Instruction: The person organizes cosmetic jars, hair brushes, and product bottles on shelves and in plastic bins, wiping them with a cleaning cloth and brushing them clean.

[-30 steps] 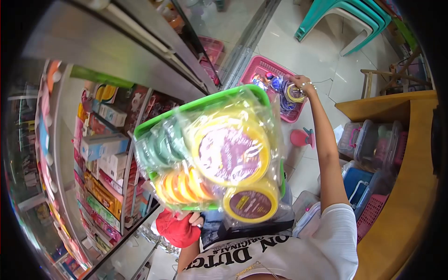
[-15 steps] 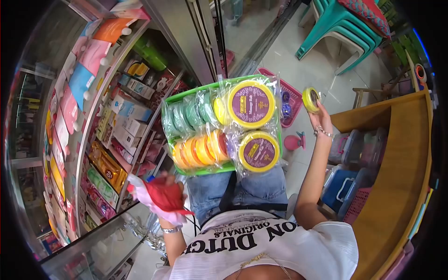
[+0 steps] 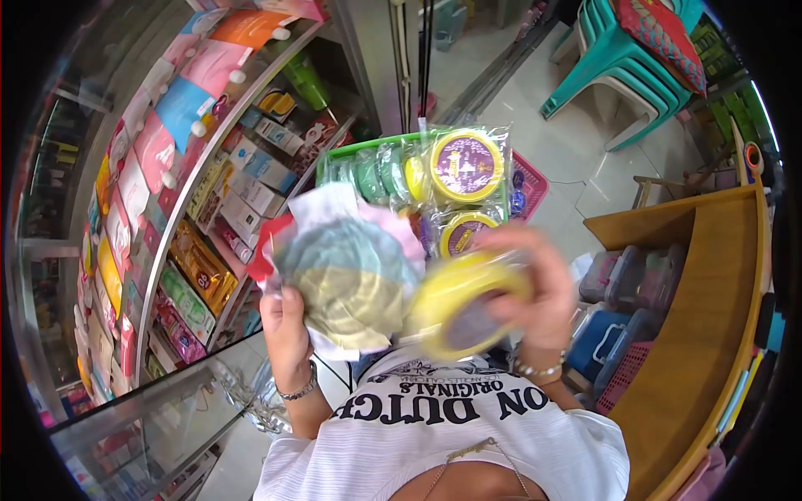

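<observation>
My left hand [image 3: 286, 327] is closed on a bunched cloth [image 3: 352, 275] with pale blue, yellow, white, pink and red parts. Between the thumb and fingers of my right hand [image 3: 541, 288] is a round tub [image 3: 455, 305] with a yellow rim and purple label, tilted and smeared by motion close beside the cloth. Behind both hands stands a green tray [image 3: 338, 152] packed with plastic-wrapped round tubs. One large wrapped tub [image 3: 468, 165] lies label up on its right side, and another yellow tub [image 3: 464, 232] below it is partly covered by my hand.
A glass display case [image 3: 200, 179] of boxed goods and pouches runs along the left. On the right, a wooden shelf [image 3: 702, 242] holds lidded plastic boxes [image 3: 603, 342]. Stacked green stools [image 3: 639, 79] stand at the back, and a pink basket [image 3: 532, 179] sits behind the tray.
My right hand has brought the tub in from the far right to in front of my chest. My left hand has raised the cloth, now spread wider, in front of the tray.
</observation>
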Motion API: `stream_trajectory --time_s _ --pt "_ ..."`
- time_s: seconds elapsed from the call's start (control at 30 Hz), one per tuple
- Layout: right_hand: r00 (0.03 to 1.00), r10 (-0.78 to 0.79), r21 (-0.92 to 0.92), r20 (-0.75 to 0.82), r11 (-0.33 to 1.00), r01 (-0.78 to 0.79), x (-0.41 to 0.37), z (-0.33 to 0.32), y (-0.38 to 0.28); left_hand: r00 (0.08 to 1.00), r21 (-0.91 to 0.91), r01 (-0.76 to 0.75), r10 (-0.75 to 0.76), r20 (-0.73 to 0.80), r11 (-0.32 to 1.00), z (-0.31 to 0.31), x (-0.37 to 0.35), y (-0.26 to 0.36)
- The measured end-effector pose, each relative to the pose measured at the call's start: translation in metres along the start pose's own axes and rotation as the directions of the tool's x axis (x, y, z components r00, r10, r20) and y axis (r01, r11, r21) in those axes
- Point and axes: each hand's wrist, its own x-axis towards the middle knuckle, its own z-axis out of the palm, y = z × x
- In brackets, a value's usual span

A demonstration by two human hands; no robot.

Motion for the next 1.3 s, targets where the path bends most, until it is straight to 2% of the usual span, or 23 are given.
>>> stream_trajectory --time_s 0.03,0.1,0.13,0.2,0.23,0.3,0.33,0.37,0.4,0.47,0.5,0.53,0.57,0.6,0.77,0.83,0.9,1.0,1.03,1.1,1.13,1.23,1.3 --pt "0.981 0.006 -0.136 0.195 0.99 0.021 0.006 0.011 0.006 1.0 0.035 0.003 -0.004 0.03 0.999 0.002 -0.007 0.007" --pt "0.921 -0.215 -0.258 0.326 0.917 0.306 0.016 0.052 0.021 0.998 0.07 0.002 -0.006 0.058 0.998 -0.005 -0.015 0.013" --pt "0.92 -0.216 -0.252 0.328 0.918 0.306 0.018 0.067 0.024 0.988 0.128 -0.037 0.017 0.151 0.991 -0.017 -0.018 0.015" --pt "0.894 -0.392 -0.573 0.217 0.69 0.442 0.02 0.092 0.028 0.942 0.232 -0.13 0.046 0.334 0.964 -0.037 -0.024 0.017" --pt "0.892 -0.396 -0.565 0.218 0.694 0.446 0.022 0.102 0.033 0.943 0.238 -0.133 0.049 0.329 0.962 -0.041 -0.028 0.017" --pt "0.967 -0.209 -0.163 0.148 0.959 0.232 0.024 0.119 0.048 0.989 0.169 -0.123 0.106 0.107 0.978 -0.048 -0.038 0.016" --pt "0.984 -0.1 0.059 0.15 0.994 0.092 0.024 0.124 0.054 0.992 0.132 -0.123 0.125 -0.008 0.984 -0.05 -0.042 0.015" --pt "0.984 -0.1 0.066 0.151 0.994 0.09 0.024 0.125 0.059 0.992 0.138 -0.123 0.126 -0.012 0.983 -0.047 -0.043 0.014" --pt "0.942 0.082 0.249 0.325 0.953 -0.169 0.024 0.124 0.063 0.979 0.199 -0.127 0.156 -0.135 0.972 -0.043 -0.044 0.012" --pt "0.664 0.265 0.404 0.7 0.62 -0.673 0.025 0.118 0.068 0.903 0.314 -0.118 0.233 -0.362 0.942 -0.034 -0.04 0.011" --pt "0.665 0.263 0.405 0.7 0.621 -0.671 0.027 0.116 0.067 0.903 0.315 -0.12 0.235 -0.36 0.941 -0.033 -0.034 0.015" --pt "0.741 0.23 0.418 0.631 0.704 -0.575 0.029 0.113 0.065 0.851 0.567 -0.331 0.498 -0.167 0.754 -0.031 -0.026 0.025" --pt "0.807 0.186 0.419 0.56 0.777 -0.47 0.03 0.111 0.062 0.735 0.725 -0.51 0.673 0.087 0.462 -0.028 -0.019 0.035" --pt "0.864 0.132 0.409 0.486 0.839 -0.358 0.032 0.108 0.06 0.572 0.768 -0.631 0.733 0.369 0.106 -0.026 -0.016 0.044" --pt "0.887 0.119 0.352 0.445 0.888 -0.296 0.035 0.09 0.051 0.666 0.715 -0.693 0.46 0.587 0.091 -0.009 -0.02 0.061" --pt "0.929 0.132 0.393 0.347 0.878 -0.272 0.035 0.088 0.043 0.655 0.547 -0.744 0.581 0.482 0.385 0.002 -0.007 0.039" --pt "0.947 0.131 0.415 0.294 0.875 -0.25 0.035 0.086 0.037 0.654 0.531 -0.745 0.6 0.46 0.405 0.012 0.0 0.038" --pt "0.998 -0.008 0.383 -0.055 0.923 0.029 0.034 0.082 0.032 0.663 0.524 -0.729 0.643 0.382 0.44 0.025 0.003 0.035" --pt "0.999 -0.013 0.387 -0.042 0.921 0.028 0.034 0.079 0.026 0.694 0.446 -0.711 0.644 0.322 0.543 0.033 0.004 0.033" --pt "0.972 0.066 0.569 -0.226 0.819 0.077 0.034 0.07 0.011 0.754 0.251 -0.657 0.622 0.212 0.711 0.043 0.005 0.031" --pt "0.974 0.06 0.569 -0.22 0.819 0.078 0.035 0.064 0.012 0.75 0.251 -0.661 0.628 0.209 0.707 0.042 0.007 0.03" --pt "0.948 -0.318 0.07 -0.017 0.945 0.319 0.043 0.041 0.021 0.744 0.329 -0.666 0.621 0.244 0.669 0.04 0.011 0.019" --pt "0.862 -0.465 -0.247 0.203 0.827 0.505 0.048 0.026 0.028 0.748 0.341 -0.663 0.606 0.27 0.667 0.045 0.012 0.019"
